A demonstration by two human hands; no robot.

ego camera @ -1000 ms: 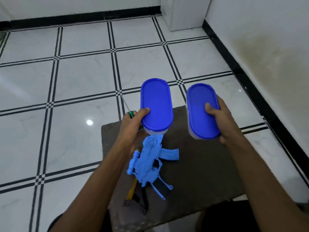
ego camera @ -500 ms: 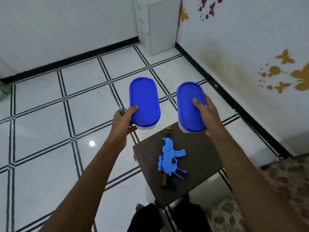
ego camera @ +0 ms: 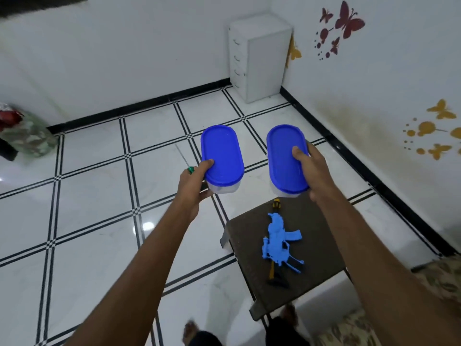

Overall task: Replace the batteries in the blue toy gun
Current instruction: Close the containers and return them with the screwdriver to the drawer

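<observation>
Each hand grips 1 oval, blue-lidded clear plastic tub: left hand [ego camera: 192, 186] around the left tub [ego camera: 222, 158] plus a green-handled screwdriver [ego camera: 185, 162], right hand [ego camera: 313, 171] clasping the right tub [ego camera: 287, 158]. Both lids are on, contents unseen, no writing legible.

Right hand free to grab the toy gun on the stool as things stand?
Probably not yet. The right hand is gripping a blue-lidded container held up above the stool. The toy gun lies uncovered on top, so nothing blocks it once the container is set down.
</observation>
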